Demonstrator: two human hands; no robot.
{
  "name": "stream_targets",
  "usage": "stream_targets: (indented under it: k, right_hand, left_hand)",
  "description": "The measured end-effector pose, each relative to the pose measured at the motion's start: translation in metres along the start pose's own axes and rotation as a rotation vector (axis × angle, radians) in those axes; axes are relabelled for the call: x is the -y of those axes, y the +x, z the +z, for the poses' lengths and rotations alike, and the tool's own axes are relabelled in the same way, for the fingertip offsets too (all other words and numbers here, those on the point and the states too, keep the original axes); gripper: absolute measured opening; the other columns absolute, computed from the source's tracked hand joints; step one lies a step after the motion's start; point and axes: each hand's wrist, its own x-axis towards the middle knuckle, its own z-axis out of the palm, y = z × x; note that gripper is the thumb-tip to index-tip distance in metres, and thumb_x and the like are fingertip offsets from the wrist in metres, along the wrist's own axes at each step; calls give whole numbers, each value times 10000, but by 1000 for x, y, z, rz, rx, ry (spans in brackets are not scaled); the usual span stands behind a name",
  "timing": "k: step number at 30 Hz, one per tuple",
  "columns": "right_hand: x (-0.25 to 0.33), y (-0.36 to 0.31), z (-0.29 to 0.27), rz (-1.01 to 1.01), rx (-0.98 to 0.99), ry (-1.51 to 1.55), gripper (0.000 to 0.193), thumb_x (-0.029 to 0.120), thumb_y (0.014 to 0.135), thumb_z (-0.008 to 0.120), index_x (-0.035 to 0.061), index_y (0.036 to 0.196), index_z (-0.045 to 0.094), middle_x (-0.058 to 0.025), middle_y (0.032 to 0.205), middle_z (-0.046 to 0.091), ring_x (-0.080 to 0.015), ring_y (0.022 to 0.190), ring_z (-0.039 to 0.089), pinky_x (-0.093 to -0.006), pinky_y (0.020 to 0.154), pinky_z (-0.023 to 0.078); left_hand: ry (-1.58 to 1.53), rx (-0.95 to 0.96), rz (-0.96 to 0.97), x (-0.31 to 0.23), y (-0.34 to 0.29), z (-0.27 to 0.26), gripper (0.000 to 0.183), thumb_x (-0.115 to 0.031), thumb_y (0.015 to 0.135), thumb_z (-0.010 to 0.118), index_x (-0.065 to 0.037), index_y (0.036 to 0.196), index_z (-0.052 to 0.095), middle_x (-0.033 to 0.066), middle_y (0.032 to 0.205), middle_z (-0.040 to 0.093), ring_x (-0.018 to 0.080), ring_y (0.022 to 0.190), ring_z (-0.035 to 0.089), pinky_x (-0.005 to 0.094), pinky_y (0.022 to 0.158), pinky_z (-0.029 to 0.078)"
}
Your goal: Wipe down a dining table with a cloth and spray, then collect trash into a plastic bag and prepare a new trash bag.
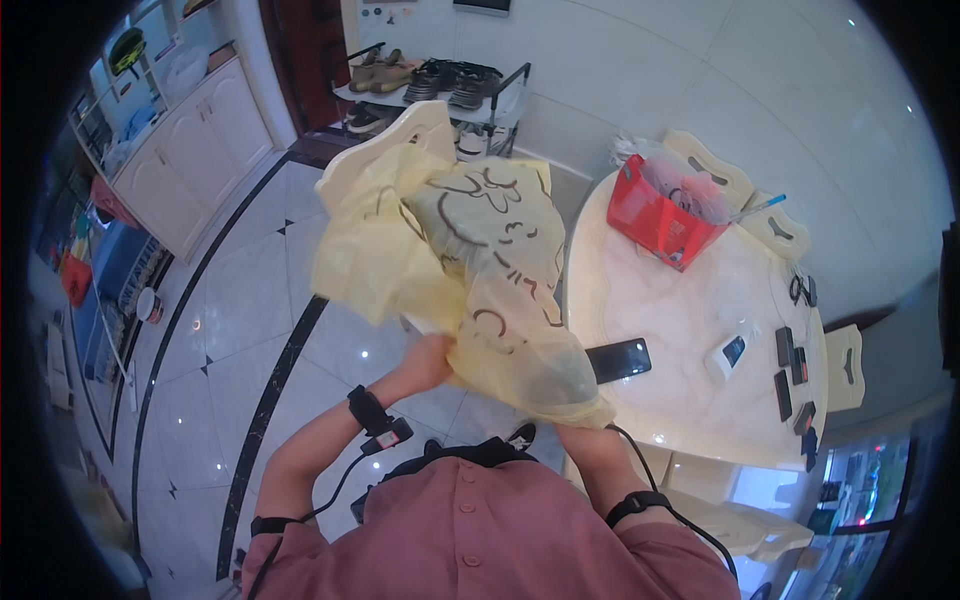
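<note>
In front of me hangs a thin, see-through yellow piece [520, 270] with brown cartoon lines, like a plastic bag or garment, creased and bunched on its left side. My left hand [428, 362] is closed at its lower left edge; the fingertips are partly covered by the folds. My right hand [555, 380] is under or inside the yellow layer, showing only as a dim shape, so its fingers cannot be made out. The cream back of a chair [430, 125] stands just behind the yellow piece's top.
At right, a pale marble table [660, 310] holds a red bag [660, 215], a black phone [618, 360], a white device [733, 350] and several small dark boxes [785, 395]. A shoe rack [395, 98] stands at the back. White cabinets [200, 140] line the far left.
</note>
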Motion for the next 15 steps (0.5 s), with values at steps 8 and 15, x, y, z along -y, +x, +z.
stream_targets:
  k: [8,15]
  right_hand:
    - [-9,9,0,-19,-17,12,188,130,806,547,-18,921,563,-122,847,598,-215,757,545,-312,672,431]
    - [-18,34,18,-110,-41,-43,188,136,806,547,-16,916,562,-121,838,595,-210,748,541,-310,666,430]
  left_hand:
    - [70,786,533,-65,-43,10,327,-131,786,513,-15,1089,555,192,1047,581,307,936,557,344,817,433]
    - [157,261,260,-207,-68,-73,730,-283,603,772,-49,1204,431,210,1146,469,339,1004,493,392,829,407]
